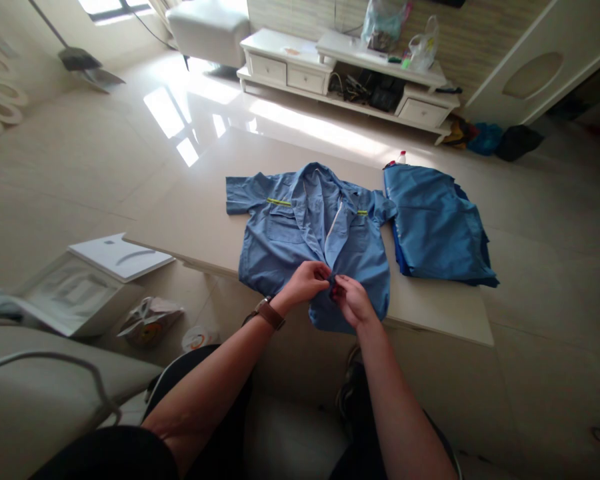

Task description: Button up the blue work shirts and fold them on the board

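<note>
A blue shirt (307, 240) lies open-necked on the table (200, 217), its hem overhanging the near edge. The left hand (307, 280) and right hand (351, 299) pinch its lower front, close together. Just beside one sleeve lies a pile of blue clothes (433, 223); beyond the table stands a white cabinet (305, 80).

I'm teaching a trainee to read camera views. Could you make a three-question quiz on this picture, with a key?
1. Multiple choice: where on the blue shirt are the fingers of the left hand and right hand? A, collar; B, lower front; C, a sleeve.
2. True or false: the brown strap is on the left wrist.
3. Fill in: the pile of blue cloth lies on the person's ____ side of the shirt.

Key: 1, B; 2, true; 3, right.
</note>
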`<state>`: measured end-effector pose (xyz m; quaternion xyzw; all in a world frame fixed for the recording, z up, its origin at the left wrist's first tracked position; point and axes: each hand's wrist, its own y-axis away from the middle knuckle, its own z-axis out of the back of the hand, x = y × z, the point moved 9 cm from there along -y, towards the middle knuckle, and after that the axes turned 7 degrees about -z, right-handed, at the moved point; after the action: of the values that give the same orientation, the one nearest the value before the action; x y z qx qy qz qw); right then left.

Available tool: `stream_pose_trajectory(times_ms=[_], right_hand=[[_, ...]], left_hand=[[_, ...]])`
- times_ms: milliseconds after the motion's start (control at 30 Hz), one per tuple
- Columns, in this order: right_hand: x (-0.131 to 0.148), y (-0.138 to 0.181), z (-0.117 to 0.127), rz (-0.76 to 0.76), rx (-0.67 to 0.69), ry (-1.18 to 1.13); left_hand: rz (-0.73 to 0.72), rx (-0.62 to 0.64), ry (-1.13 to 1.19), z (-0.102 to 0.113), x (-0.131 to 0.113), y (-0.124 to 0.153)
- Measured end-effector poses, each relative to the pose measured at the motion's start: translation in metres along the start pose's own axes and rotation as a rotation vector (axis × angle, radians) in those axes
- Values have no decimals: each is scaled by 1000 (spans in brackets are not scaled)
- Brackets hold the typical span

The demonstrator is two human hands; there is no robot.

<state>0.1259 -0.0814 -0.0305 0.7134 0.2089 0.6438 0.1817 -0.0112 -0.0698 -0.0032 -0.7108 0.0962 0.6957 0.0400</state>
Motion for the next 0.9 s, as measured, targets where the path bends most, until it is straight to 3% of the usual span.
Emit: stream_pose_trajectory(times_ms=[167,367,433,533,600,733,900], right_hand=[[10,-2,22,188,-276,217],[-16,-11,7,54,-156,88],[-14,-10,8,73,-168,66],[-7,-8,13,129,-202,90],[-4,-8,16,144,-215,118],[1,-6,16,181,-216,193],[10,1,13,241,-217,229]], left_hand=[[-7,199,-258,-12,3,11],[77,433,-416,-22,19,20],[100,319,-475,-8,24,14],[100,-94,-537,33,27,5],[161,-266,-455,50,40,5],[333,-241,-215,47,70,2],[346,-224,-46,36,64,0]])
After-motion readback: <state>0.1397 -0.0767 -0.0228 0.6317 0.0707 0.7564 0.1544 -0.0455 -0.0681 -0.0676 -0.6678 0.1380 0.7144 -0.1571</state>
